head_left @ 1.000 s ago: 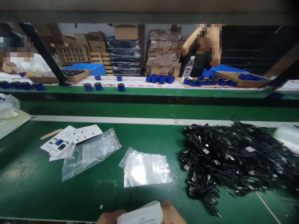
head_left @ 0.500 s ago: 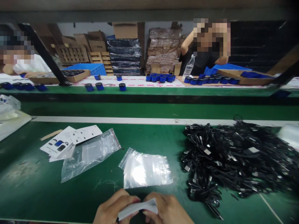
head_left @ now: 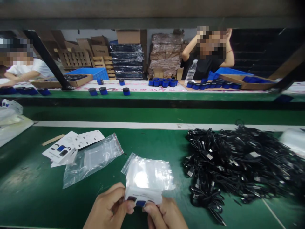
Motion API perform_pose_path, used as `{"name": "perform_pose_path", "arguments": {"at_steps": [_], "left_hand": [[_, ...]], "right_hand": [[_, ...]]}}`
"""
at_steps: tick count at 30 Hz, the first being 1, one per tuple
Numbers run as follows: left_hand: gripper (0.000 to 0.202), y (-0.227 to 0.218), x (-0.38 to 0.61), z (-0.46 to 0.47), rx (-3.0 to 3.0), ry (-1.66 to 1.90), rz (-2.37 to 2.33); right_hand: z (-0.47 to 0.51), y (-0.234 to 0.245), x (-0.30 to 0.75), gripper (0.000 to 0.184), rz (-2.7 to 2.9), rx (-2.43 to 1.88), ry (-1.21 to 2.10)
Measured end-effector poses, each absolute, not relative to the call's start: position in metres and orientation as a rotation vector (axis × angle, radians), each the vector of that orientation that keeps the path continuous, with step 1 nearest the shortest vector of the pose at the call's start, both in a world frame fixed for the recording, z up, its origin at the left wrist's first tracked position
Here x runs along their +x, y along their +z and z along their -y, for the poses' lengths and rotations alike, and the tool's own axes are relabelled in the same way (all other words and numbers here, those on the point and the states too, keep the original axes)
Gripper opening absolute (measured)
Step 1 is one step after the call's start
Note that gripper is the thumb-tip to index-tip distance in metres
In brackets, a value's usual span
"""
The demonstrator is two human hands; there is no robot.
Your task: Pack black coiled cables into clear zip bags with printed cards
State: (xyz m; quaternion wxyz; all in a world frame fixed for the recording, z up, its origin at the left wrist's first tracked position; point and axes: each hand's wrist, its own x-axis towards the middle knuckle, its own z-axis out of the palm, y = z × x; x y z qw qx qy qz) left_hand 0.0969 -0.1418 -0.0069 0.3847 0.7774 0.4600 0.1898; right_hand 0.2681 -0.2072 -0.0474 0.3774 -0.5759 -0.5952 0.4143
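Observation:
Between my two hands is a white printed leaflet (head_left: 144, 196) with dark and blue product pictures, held near the bench's front edge. The fingers of my left hand (head_left: 108, 206) pinch its left side, and my right hand (head_left: 164, 211) grips the right side; both thumbs lie on the near edge. Just beyond the leaflet lies a stack of clear zip bags (head_left: 150, 173), partly covered by it. Farther left, more printed leaflets (head_left: 63, 147) rest beside a large clear plastic bag (head_left: 94, 160). A heap of black USB cables (head_left: 228, 165) spreads to the right of my hands.
A thin wooden stick (head_left: 52, 140) lies by the leaflets. Past a white strip (head_left: 119, 125), a raised shelf carries several blue round jar-like items (head_left: 163, 83) and a plastic bottle (head_left: 191, 71). Two people sit beyond it. A white bag (head_left: 11, 124) is at far left.
The leaflet, earlier seen edge-on and bent between my hands, now lies flatter with its printed face showing. My hands have moved slightly forward, toward the zip bags.

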Motion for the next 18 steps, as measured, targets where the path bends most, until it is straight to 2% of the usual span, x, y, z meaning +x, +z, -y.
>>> {"name": "perform_pose_path", "arguments": {"at_steps": [2,5,7,8,9,11,13,14,18], "left_hand": [[0.031,-0.008,0.097,0.139,1.977,0.45,-1.173],[0.027,-0.004,0.101,0.134,1.908,0.417,-1.15],[0.02,0.002,0.104,0.129,1.928,0.382,-1.128],[0.015,0.005,0.106,0.126,1.944,0.347,-1.125],[0.013,0.007,0.107,0.122,1.934,0.314,-1.134],[0.031,0.008,0.108,0.116,1.865,0.314,-1.168],[0.049,0.004,0.107,0.111,1.857,0.383,-1.204],[0.051,0.0,0.107,0.109,1.914,0.412,-1.226],[0.043,-0.02,0.106,0.112,2.315,0.355,-1.241]], "right_hand": [[0.206,-0.047,0.272,0.043,1.523,-1.484,1.133],[0.203,-0.032,0.286,0.024,1.526,-1.486,1.2],[0.198,-0.016,0.298,0.057,1.51,-1.568,1.155],[0.194,-0.007,0.302,0.065,1.52,-1.609,1.143],[0.188,0.001,0.306,0.062,1.547,-1.627,1.15],[0.173,0.013,0.311,0.039,1.63,-1.597,1.151],[0.153,0.018,0.315,0.025,1.659,-1.638,1.017],[0.142,0.017,0.317,0.026,1.637,-1.712,0.903],[0.106,0.004,0.323,0.05,1.516,-2.047,0.509]]}}
